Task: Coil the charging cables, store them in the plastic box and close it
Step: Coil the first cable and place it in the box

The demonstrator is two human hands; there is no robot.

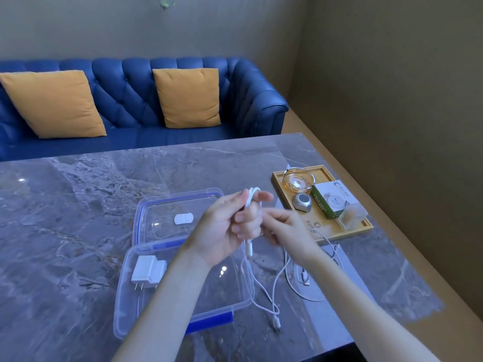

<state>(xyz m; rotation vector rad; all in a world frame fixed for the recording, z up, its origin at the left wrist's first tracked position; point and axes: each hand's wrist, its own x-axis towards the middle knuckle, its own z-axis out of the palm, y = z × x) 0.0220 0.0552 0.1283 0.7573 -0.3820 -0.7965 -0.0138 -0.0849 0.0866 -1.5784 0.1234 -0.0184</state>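
lid (167, 205) behind box (125, 304), tray (363, 227) right

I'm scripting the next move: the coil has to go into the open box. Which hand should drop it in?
Probably the left hand: its fingers already grip the coiled cable, right beside the open plastic box. The right hand only guides the loose tail.

We are in a home living room. At the far side we see a tufted blue sofa (136, 100) with two orange cushions (187, 96) against a plain wall. Nearer us stands a grey marble-look table (78, 194), and on its right sits a wooden tray (363, 227) holding a glass ashtray (298, 182).
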